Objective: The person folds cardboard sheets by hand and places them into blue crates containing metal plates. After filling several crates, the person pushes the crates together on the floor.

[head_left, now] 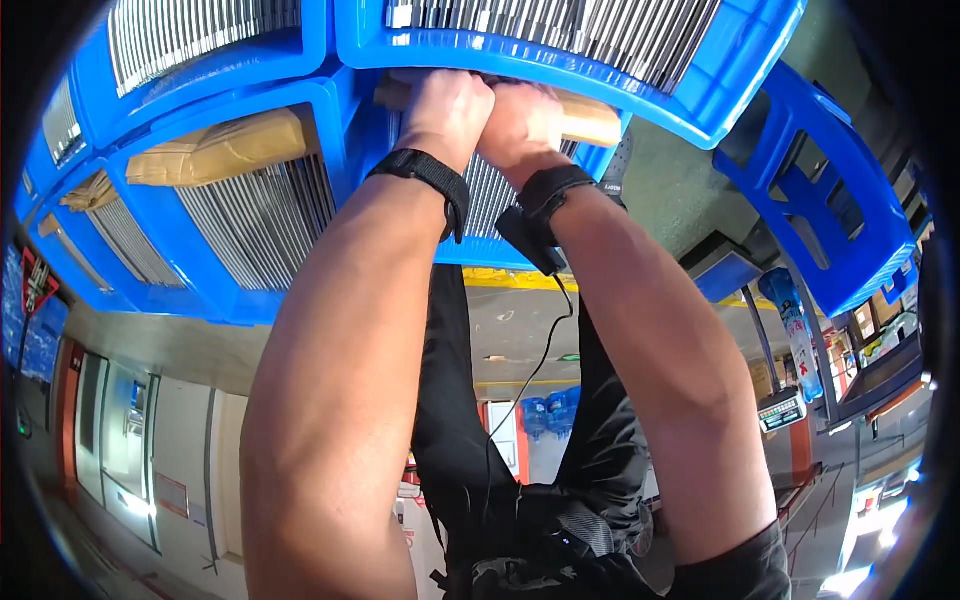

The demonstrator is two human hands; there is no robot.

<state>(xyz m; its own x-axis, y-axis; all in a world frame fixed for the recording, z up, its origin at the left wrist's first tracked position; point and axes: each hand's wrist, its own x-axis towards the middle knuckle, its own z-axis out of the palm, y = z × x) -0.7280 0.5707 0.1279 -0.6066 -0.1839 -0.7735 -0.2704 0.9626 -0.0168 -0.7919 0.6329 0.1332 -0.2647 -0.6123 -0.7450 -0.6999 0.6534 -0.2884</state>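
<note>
My left hand [452, 108] and my right hand [522, 122] are side by side, just below the rim of an upper blue bin [560, 62]. Both are closed, knuckles up, over a brown paper bundle [592, 118] that shows on either side of them. Their fingertips are hidden. Beneath my wrists, a lower blue bin [470, 250] holds thin metallic strips [490, 203] standing in a row. Each wrist wears a black strap, and a small black box [527, 240] with a cable hangs by my right wrist.
More blue bins [185, 235] with rows of strips line the left, one topped by another brown paper bundle [220, 148]. Upper bins overhang the hands. A blue plastic stool [830, 200] stands on the right, near a weighing scale [780, 410]. Yellow tape [500, 279] marks the floor.
</note>
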